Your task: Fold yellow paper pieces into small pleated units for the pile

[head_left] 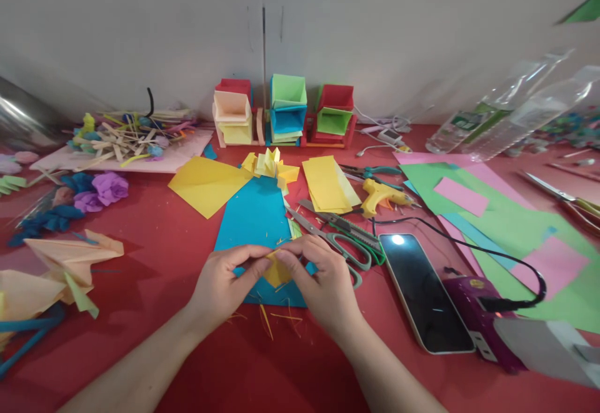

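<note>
A small piece of yellow paper [277, 272] is pinched between my left hand [229, 285] and my right hand [325, 282], thumbs on its near face. Both hands are over a blue paper sheet [253, 219] strewn with thin yellow paper scraps. Folded yellow paper pieces [266, 163] lie at the sheet's far end. To their right is a stack of yellow paper slips [328, 183], and to their left a larger yellow sheet [209, 185]. Grey-handled scissors [344, 247] and a green utility knife [360, 238] lie just beyond my right hand.
Three folded paper box stacks [287, 110] stand by the wall. A phone [424, 294], a purple power block [485, 313] with a black cable and a yellow glue gun [382, 197] are on the right. Plastic bottles [506, 113] lean behind; crepe flowers [107, 188] lie left.
</note>
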{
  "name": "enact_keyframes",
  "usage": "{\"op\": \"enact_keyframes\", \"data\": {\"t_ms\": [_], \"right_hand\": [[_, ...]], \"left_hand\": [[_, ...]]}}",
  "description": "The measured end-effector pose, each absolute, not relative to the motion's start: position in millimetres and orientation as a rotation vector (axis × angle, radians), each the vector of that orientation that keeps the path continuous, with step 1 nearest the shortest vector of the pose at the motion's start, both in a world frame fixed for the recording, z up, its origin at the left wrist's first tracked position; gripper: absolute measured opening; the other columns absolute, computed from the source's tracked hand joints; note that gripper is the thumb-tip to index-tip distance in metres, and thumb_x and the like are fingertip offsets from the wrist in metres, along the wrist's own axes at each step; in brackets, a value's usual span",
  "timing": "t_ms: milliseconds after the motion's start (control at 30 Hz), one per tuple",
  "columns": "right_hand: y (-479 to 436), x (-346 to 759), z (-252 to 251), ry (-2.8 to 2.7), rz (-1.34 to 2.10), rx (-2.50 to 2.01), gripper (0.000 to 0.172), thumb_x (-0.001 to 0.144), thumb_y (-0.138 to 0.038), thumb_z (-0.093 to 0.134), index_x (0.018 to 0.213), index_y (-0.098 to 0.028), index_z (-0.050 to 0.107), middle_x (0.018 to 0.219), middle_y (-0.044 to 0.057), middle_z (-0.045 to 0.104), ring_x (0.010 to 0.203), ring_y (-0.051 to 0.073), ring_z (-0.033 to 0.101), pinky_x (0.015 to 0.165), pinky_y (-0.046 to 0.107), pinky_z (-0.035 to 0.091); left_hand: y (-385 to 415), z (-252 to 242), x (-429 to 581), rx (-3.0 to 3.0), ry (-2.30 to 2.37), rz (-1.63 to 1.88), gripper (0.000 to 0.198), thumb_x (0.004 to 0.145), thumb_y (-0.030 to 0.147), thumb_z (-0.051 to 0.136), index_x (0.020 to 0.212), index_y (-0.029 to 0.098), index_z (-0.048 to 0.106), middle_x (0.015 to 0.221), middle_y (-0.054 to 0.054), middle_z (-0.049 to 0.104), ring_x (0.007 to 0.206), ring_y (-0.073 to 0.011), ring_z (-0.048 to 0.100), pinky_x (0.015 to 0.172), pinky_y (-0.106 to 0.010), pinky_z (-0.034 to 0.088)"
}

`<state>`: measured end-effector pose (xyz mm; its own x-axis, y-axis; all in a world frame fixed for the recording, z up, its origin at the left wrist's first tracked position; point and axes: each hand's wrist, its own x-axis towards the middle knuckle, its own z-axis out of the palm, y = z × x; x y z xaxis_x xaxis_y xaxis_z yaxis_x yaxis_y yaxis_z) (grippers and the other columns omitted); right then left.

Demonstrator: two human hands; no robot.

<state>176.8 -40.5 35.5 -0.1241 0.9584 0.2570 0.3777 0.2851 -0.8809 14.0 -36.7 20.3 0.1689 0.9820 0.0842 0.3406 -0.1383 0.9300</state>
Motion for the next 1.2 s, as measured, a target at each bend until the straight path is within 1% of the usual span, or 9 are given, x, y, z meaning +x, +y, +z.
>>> {"op": "enact_keyframes", "data": {"t_ms": [200, 367, 533, 767, 833, 933, 1033, 1100, 1200], "right_hand": [[-32, 178, 25, -1.407, 1.142, -1.32, 0.023, 0.08, -0.035, 0.055, 0.07, -0.016, 0.062, 0.06, -0.001, 0.053, 0.056, 0.01, 0.046, 0.05, 0.021, 0.037], [-25, 184, 19, -1.424, 1.332, -1.253, 0.022, 0.076, -0.037, 0.058, 0.076, -0.015, 0.063, 0.063, -0.001, 0.054, 0.056, 0.009, 0.044, 0.051, 0.021, 0.035], [-21, 189, 20, -1.648, 1.256, -1.256, 0.021, 0.077, -0.033, 0.056, 0.068, -0.015, 0.061, 0.061, -0.001, 0.053, 0.057, 0.01, 0.044, 0.053, 0.022, 0.034], [-23, 176, 24, -1.699, 1.087, -1.303, 0.024, 0.081, -0.037, 0.05, 0.083, -0.016, 0.062, 0.065, 0.0, 0.057, 0.056, 0.012, 0.051, 0.052, 0.023, 0.041], [-11, 177, 31, -1.734, 0.933, -1.388, 0.029, 0.082, -0.038, 0.049, 0.098, -0.016, 0.059, 0.074, 0.002, 0.062, 0.061, 0.014, 0.055, 0.056, 0.024, 0.043], [24, 177, 44, -1.896, 0.429, -1.627, 0.033, 0.08, -0.032, 0.053, 0.109, -0.016, 0.056, 0.102, 0.008, 0.062, 0.079, 0.017, 0.058, 0.072, 0.028, 0.045], [64, 172, 51, -1.927, 0.288, -1.682, 0.054, 0.069, -0.025, 0.066, 0.12, -0.016, 0.05, 0.124, 0.013, 0.051, 0.112, 0.028, 0.044, 0.091, 0.038, 0.035], [87, 168, 51, -1.942, 0.272, -1.7, 0.066, 0.059, -0.019, 0.072, 0.122, -0.019, 0.049, 0.125, 0.013, 0.051, 0.117, 0.032, 0.038, 0.095, 0.042, 0.029], [105, 168, 51, -1.935, 0.339, -1.703, 0.045, 0.061, -0.013, 0.069, 0.105, -0.019, 0.061, 0.104, 0.012, 0.064, 0.108, 0.03, 0.048, 0.092, 0.042, 0.03]], "left_hand": [[-31, 20, 15, 1.26, 1.187, 0.846, 0.023, 0.077, 0.041, 0.057, 0.073, 0.018, 0.063, 0.064, 0.001, 0.063, 0.059, -0.0136, 0.059, 0.058, -0.024, 0.049], [-28, 22, 11, 1.347, 1.172, 0.781, 0.021, 0.076, 0.037, 0.058, 0.067, 0.018, 0.06, 0.058, 0.003, 0.058, 0.056, -0.012, 0.056, 0.055, -0.021, 0.045], [-27, 14, 12, 1.397, 1.15, 0.784, 0.022, 0.076, 0.037, 0.056, 0.069, 0.017, 0.059, 0.058, 0.003, 0.057, 0.057, -0.0118, 0.054, 0.054, -0.021, 0.043], [-15, 4, 6, 1.293, 1.067, 1.002, 0.023, 0.072, 0.039, 0.062, 0.07, 0.016, 0.061, 0.063, 0.001, 0.061, 0.062, -0.0143, 0.058, 0.057, -0.023, 0.047], [-13, 4, 3, 1.197, 1.082, 1.066, 0.025, 0.072, 0.042, 0.061, 0.071, 0.016, 0.059, 0.062, 0.001, 0.061, 0.059, -0.0148, 0.059, 0.055, -0.024, 0.049], [-12, 4, 1, 1.14, 1.094, 1.13, 0.027, 0.073, 0.045, 0.058, 0.074, 0.017, 0.056, 0.063, 0.001, 0.062, 0.057, -0.0151, 0.06, 0.054, -0.026, 0.05], [-12, 3, 1, 1.128, 1.1, 1.15, 0.028, 0.072, 0.045, 0.06, 0.074, 0.017, 0.056, 0.059, 0.001, 0.062, 0.054, -0.0153, 0.06, 0.049, -0.025, 0.05], [-11, 1, 1, 1.126, 1.107, 1.161, 0.029, 0.07, 0.044, 0.062, 0.072, 0.016, 0.057, 0.057, 0.001, 0.062, 0.051, -0.015, 0.059, 0.046, -0.023, 0.048], [-8, -1, -1, 1.112, 1.126, 1.197, 0.031, 0.068, 0.045, 0.064, 0.07, 0.015, 0.057, 0.054, 0.001, 0.061, 0.048, -0.0141, 0.057, 0.043, -0.021, 0.045]]}}
